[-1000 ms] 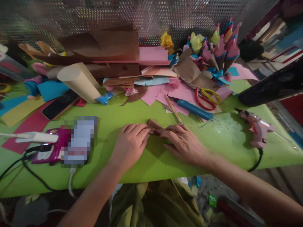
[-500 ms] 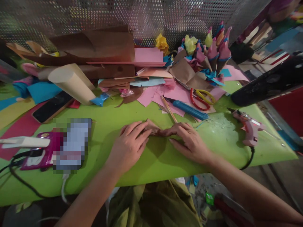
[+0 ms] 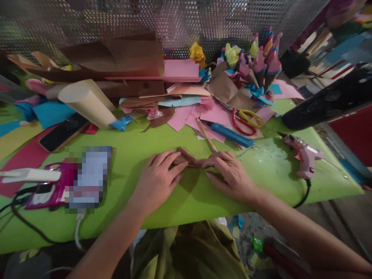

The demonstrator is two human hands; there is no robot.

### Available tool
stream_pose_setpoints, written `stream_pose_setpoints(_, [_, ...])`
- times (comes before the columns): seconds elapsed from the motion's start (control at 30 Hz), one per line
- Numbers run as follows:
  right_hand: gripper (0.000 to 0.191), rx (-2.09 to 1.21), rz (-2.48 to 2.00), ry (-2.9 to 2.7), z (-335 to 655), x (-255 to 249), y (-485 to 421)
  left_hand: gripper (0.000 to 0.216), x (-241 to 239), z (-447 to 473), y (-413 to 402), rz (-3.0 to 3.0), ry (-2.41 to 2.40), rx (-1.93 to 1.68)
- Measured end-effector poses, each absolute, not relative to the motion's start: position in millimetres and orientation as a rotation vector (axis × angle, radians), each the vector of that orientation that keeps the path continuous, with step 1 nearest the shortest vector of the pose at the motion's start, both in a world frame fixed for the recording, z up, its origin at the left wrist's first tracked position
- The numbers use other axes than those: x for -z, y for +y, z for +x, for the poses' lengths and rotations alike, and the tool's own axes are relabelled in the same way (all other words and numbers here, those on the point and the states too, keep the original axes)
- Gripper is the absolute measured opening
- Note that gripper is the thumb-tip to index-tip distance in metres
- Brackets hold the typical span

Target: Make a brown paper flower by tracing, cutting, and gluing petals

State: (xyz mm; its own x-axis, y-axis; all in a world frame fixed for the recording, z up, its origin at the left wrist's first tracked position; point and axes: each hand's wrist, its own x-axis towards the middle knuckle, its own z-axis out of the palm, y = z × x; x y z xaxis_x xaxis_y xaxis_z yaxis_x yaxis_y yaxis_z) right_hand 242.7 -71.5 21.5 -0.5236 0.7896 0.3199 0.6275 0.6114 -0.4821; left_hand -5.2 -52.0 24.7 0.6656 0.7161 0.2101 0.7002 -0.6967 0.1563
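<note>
A small piece of brown paper (image 3: 188, 156), folded or rolled into a narrow shape, lies low over the green tabletop (image 3: 128, 162) in front of me. My left hand (image 3: 159, 179) holds its left end, with the fingers bent over it. At the right end, the fingertips of my right hand (image 3: 232, 176) press on the paper; my thumb is tucked below. The paper's underside and both its ends are partly hidden by my fingers. Just beyond my right hand lies a pencil (image 3: 207, 134), beside a blue cutter knife (image 3: 232, 135).
Red-and-yellow-handled scissors (image 3: 245, 122) lie on pink paper scraps. A glue gun (image 3: 303, 155) and a black cylinder (image 3: 325, 102) are at the right. Paper cones (image 3: 266, 66) stand at the back. To the left are a phone (image 3: 91, 176), a magenta power strip (image 3: 62, 180) and cables.
The left fingers have shifted slightly on the brown paper, and more of its upper edge shows. Both hands stay in nearly the same place; the view has moved a little.
</note>
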Motion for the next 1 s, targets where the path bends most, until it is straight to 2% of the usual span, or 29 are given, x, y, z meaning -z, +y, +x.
stream_pose_setpoints(0.23, [0.016,-0.427,-1.116,-2.358,239.7,-20.8,-70.3,0.035,-22.9,-5.2,-52.7,2.856,1.168,-0.365])
stream_pose_setpoints(0.5, [0.014,-0.438,-1.108,-2.264,243.6,-22.4,-69.2,0.03,-23.2,0.4,-54.3,2.901,1.201,-0.373])
stream_pose_setpoints(1.0, [0.013,-0.397,-1.1,-2.294,243.8,-21.0,-70.8,0.031,-23.3,-6.3,-52.9,2.856,1.137,-0.554])
